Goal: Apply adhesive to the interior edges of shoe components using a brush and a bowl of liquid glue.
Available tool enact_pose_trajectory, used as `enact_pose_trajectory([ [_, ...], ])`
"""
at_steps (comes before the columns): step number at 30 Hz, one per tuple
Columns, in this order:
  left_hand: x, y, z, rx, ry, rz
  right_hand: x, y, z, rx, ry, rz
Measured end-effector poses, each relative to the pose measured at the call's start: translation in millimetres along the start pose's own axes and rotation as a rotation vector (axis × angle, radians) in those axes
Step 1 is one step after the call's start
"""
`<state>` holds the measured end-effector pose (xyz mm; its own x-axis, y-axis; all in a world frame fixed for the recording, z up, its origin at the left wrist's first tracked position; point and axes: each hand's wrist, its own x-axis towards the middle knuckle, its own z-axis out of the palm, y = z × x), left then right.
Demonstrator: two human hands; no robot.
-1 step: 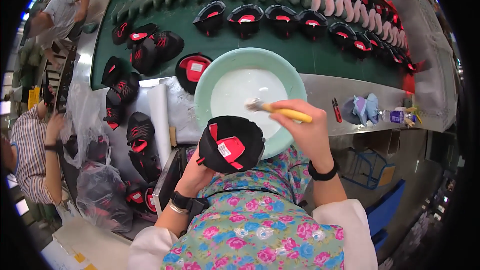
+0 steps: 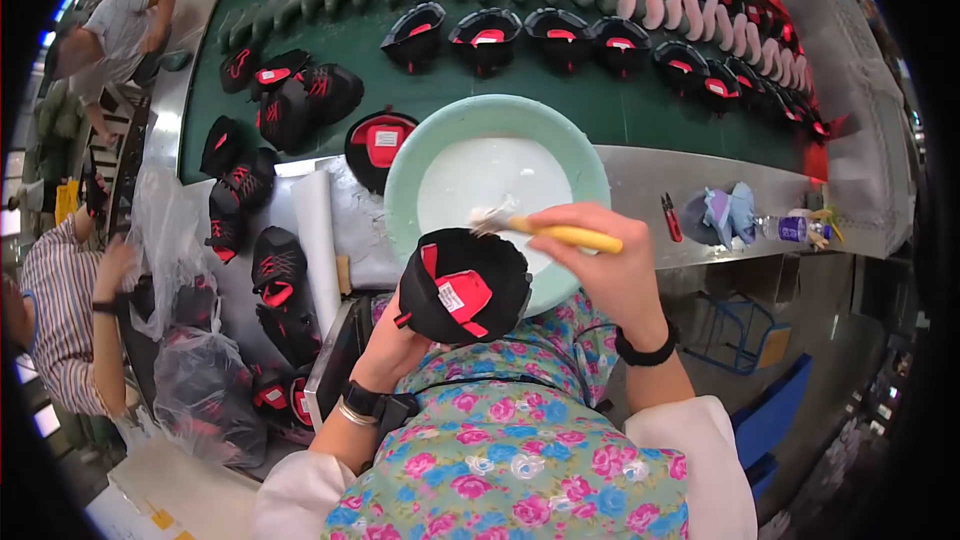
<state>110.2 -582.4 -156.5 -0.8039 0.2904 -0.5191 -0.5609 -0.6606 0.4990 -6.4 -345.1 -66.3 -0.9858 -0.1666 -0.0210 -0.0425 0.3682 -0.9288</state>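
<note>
Pinching a yellow-handled brush (image 2: pixel 580 237) between thumb and fingertips of the right hand (image 2: pixel 618 265), closing to no more than the handle's thickness. Holding its whitened bristles at the far rim of a black-and-red shoe upper (image 2: pixel 505 285), either touching or hovering just over it (hard to tell from straight above).

Judging by the wet brush, probably being near the start with this piece: showing no clear white on the visible black lining or red patch, so likely leaving most of the brushing undone. Seeing another upper (image 2: pixel 382 145) lying just left of the green basin (image 2: pixel 590 170) and more standing in a row (image 2: pixel 485 40) on the green tabletop (image 2: pixel 650 110), without being able to tell brushed from bare.

Cupping the held upper from below and the left with the left hand (image 2: pixel 402 340), tilting its opening upward just on the near side of the white liquid (image 2: pixel 500 175). Curving those fingers around the outside, but hiding the tips underneath, so not showing their exact spread.
</note>
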Motion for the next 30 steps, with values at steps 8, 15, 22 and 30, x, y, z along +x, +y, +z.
enact_pose_trajectory([
  [8,17.6,0.5,16.1,0.019,-0.045,0.04,-12.0,16.1,-10.0,-0.026,0.043,0.009],
  [15,22.8,2.4,17.7,0.074,-0.067,0.257,-40.3,-4.3,-15.8,-0.08,0.03,0.248],
  [22,24.7,4.1,33.0,0.071,0.132,0.366,-29.2,-6.0,-23.0,-0.057,-0.028,0.227],
  [30,24.1,6.0,35.0,-0.294,0.118,-0.163,-19.9,-33.6,-27.6,0.164,-0.179,-0.15],
])
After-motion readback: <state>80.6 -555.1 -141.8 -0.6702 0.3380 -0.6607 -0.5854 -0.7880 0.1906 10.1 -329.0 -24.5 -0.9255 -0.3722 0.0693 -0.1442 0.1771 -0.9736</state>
